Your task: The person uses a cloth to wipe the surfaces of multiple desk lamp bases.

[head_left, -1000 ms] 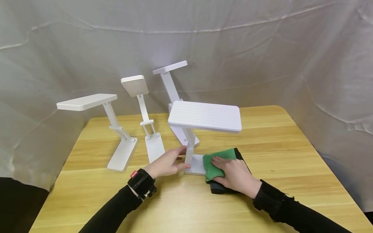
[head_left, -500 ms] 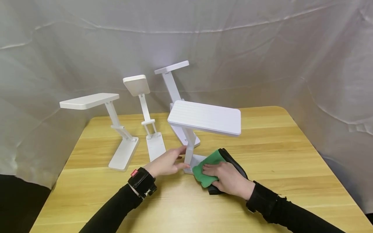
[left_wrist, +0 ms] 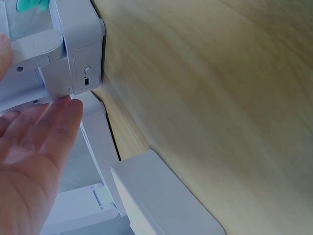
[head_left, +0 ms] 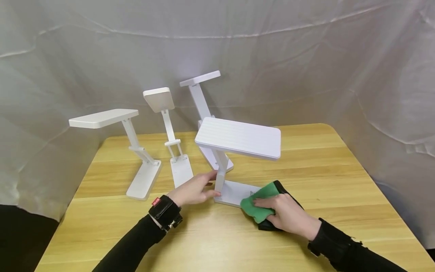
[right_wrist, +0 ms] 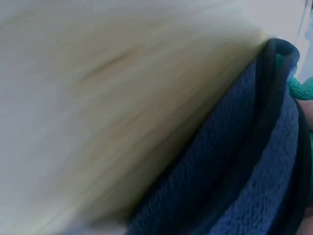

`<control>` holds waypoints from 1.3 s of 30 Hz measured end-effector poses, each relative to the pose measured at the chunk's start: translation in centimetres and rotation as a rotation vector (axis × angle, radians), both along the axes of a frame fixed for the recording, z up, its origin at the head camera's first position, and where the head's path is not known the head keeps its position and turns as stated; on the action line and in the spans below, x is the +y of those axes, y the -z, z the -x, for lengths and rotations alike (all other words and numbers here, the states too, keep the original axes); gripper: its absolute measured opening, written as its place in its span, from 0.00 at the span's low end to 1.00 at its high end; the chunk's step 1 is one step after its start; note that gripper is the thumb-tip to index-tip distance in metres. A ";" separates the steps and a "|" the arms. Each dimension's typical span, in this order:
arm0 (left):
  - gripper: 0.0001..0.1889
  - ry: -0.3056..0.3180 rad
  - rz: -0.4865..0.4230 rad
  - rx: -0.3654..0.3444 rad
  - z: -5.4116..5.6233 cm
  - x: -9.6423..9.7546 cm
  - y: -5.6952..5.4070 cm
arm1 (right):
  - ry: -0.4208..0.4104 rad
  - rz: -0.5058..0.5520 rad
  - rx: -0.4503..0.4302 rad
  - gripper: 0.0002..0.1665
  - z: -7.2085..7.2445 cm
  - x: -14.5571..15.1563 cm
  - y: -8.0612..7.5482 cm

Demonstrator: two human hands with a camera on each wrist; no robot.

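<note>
A white desk lamp stands near the table's middle, its flat head tilted over its base. My left hand holds the foot of its stem, thumb in front and fingers behind. In the left wrist view, the fingers touch the hinge beside a small button and port. My right hand grips a folded cloth, green on one face and dark on the other, at the right end of the base. The right wrist view is blurred and shows the cloth's dark side.
Several more white desk lamps stand behind and to the left: one at far left, one beside it, one at the back partly hidden by the front lamp. A grey curtain hangs behind the wooden table.
My right hand has slid the cloth left along the lamp's base, then back right to its end, uncovering more of the base. The left hand stays on the stem.
</note>
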State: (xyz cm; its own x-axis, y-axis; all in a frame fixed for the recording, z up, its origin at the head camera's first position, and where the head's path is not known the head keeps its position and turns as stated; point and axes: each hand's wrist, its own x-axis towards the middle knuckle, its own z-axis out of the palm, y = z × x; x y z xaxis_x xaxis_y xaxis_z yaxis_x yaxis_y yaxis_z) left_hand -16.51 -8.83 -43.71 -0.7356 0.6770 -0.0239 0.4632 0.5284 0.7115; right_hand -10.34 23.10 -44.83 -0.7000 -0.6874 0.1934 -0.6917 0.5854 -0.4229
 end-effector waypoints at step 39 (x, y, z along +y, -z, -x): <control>0.24 -0.400 0.173 0.321 0.3 7.7 -0.1 | 0.400 0.709 -0.651 0.18 1.0 3.5 -0.8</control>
State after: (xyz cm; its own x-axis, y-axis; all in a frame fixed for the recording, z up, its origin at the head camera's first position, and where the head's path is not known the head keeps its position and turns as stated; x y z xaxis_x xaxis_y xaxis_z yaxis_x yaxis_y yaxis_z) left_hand -16.76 -1.11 -43.64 -0.9238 0.3488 0.1580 0.3816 0.8048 0.4545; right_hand -11.35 26.63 -44.02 -0.9654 -0.2584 -0.0346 -0.0166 0.1935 -0.9810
